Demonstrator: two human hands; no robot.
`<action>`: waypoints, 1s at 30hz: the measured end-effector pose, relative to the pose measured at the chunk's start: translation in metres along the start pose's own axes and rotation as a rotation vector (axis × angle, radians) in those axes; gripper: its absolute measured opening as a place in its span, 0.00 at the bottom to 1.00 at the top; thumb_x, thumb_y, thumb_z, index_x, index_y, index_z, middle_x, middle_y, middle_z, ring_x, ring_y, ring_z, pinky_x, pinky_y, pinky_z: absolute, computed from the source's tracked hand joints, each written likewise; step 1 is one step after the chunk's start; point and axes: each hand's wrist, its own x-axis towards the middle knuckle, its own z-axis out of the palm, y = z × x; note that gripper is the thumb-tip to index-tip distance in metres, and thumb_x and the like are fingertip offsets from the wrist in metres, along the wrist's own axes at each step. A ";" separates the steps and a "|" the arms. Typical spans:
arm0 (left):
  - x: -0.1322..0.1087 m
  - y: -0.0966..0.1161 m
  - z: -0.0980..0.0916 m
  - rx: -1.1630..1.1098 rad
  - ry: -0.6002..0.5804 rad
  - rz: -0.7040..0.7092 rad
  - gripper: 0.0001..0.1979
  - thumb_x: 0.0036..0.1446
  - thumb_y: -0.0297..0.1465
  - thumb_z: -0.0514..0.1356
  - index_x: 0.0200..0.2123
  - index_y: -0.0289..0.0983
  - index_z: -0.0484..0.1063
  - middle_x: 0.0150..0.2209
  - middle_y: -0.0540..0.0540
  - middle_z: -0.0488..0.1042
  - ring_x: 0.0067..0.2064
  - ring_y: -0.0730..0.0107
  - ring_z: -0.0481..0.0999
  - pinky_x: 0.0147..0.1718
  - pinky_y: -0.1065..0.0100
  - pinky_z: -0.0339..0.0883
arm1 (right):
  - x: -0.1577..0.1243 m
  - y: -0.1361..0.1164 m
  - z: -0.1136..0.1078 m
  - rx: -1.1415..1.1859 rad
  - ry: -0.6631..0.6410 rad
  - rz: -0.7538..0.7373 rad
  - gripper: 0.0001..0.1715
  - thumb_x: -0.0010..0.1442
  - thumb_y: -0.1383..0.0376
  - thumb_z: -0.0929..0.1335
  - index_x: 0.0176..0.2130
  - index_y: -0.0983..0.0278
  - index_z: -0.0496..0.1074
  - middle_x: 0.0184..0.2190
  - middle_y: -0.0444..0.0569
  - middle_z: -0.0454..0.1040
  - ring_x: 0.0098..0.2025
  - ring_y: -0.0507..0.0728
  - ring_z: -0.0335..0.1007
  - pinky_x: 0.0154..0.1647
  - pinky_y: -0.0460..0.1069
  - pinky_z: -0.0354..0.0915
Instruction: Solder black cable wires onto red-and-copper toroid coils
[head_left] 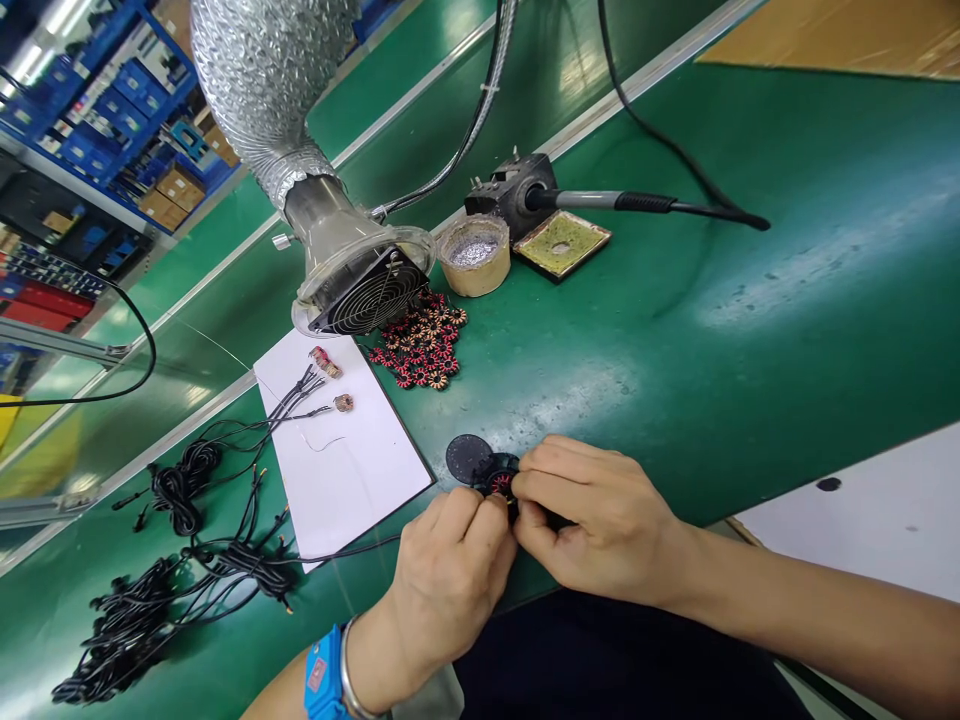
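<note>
Both of my hands meet over a small round black housing [501, 462] near the bench's front edge. Inside it shows a small ring-shaped coil core with red wedges [501, 484], partly covered by my fingers. My left hand [454, 565] is closed, its thumb and fingertips pinched at the housing's near side. A black cable [349, 552] runs from the left and disappears behind that hand. My right hand [592, 510] is closed too, gripping the housing's right side with bent fingers. A dark round disc [469, 458] lies flat just beyond, beside the housing.
A fume extractor hood [367, 285] hangs over a pile of wound cores [424, 350]. Behind stand a solder pot-like tub [474, 255], a soldering iron [600, 200] and a yellow sponge tray [562, 243]. Left are a white sheet [356, 450] and bundled black cables [127, 630].
</note>
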 end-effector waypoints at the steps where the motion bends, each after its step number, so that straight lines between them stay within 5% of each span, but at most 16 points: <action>1: 0.000 0.000 0.000 -0.009 -0.005 -0.009 0.07 0.65 0.25 0.53 0.33 0.37 0.67 0.26 0.50 0.65 0.27 0.71 0.66 0.25 0.70 0.59 | 0.000 0.001 0.000 0.002 0.001 -0.005 0.13 0.53 0.79 0.62 0.26 0.65 0.70 0.23 0.48 0.69 0.27 0.54 0.63 0.28 0.50 0.62; 8: 0.002 0.002 -0.002 -0.064 -0.015 -0.073 0.10 0.62 0.23 0.53 0.28 0.38 0.63 0.26 0.51 0.63 0.26 0.71 0.65 0.25 0.69 0.58 | -0.002 0.004 0.002 -0.007 -0.003 -0.036 0.14 0.51 0.80 0.62 0.22 0.64 0.67 0.22 0.48 0.65 0.26 0.54 0.56 0.26 0.50 0.58; 14: 0.006 0.001 -0.006 -0.160 -0.006 -0.149 0.05 0.60 0.22 0.55 0.34 0.38 0.66 0.29 0.50 0.68 0.29 0.72 0.69 0.27 0.71 0.62 | 0.011 0.001 -0.013 0.104 0.011 0.022 0.10 0.52 0.77 0.62 0.26 0.64 0.66 0.25 0.48 0.62 0.29 0.55 0.58 0.29 0.50 0.60; 17: 0.007 0.000 -0.007 -0.209 -0.015 -0.156 0.05 0.60 0.23 0.56 0.37 0.38 0.67 0.30 0.49 0.70 0.31 0.71 0.70 0.30 0.71 0.64 | 0.012 -0.002 -0.038 0.264 -0.144 0.130 0.07 0.53 0.74 0.62 0.27 0.63 0.62 0.26 0.45 0.61 0.30 0.54 0.60 0.29 0.49 0.60; 21: 0.006 0.001 -0.006 -0.256 -0.031 -0.172 0.05 0.60 0.23 0.56 0.39 0.37 0.68 0.32 0.49 0.71 0.33 0.71 0.72 0.33 0.71 0.67 | -0.015 -0.002 -0.079 0.439 -0.519 0.258 0.10 0.60 0.71 0.57 0.27 0.62 0.56 0.24 0.45 0.61 0.25 0.53 0.60 0.23 0.48 0.56; 25: 0.007 0.000 -0.004 -0.256 -0.012 -0.158 0.07 0.60 0.23 0.57 0.41 0.37 0.67 0.33 0.48 0.73 0.34 0.71 0.73 0.34 0.71 0.68 | -0.049 0.002 -0.100 0.233 -0.738 0.207 0.14 0.60 0.71 0.61 0.24 0.61 0.58 0.24 0.44 0.63 0.24 0.52 0.61 0.22 0.49 0.55; 28: 0.007 0.000 -0.004 -0.241 -0.006 -0.154 0.07 0.60 0.23 0.57 0.41 0.37 0.67 0.34 0.48 0.73 0.33 0.71 0.73 0.34 0.71 0.68 | -0.045 0.001 -0.093 0.042 -0.742 0.135 0.10 0.56 0.73 0.67 0.26 0.61 0.63 0.27 0.43 0.66 0.24 0.52 0.63 0.21 0.48 0.54; 30: 0.007 -0.001 -0.004 -0.235 -0.006 -0.160 0.06 0.60 0.23 0.57 0.40 0.37 0.68 0.33 0.49 0.72 0.33 0.71 0.73 0.34 0.71 0.68 | -0.031 0.000 -0.078 -0.016 -0.599 0.080 0.07 0.61 0.72 0.64 0.33 0.62 0.68 0.30 0.45 0.68 0.28 0.53 0.65 0.25 0.48 0.58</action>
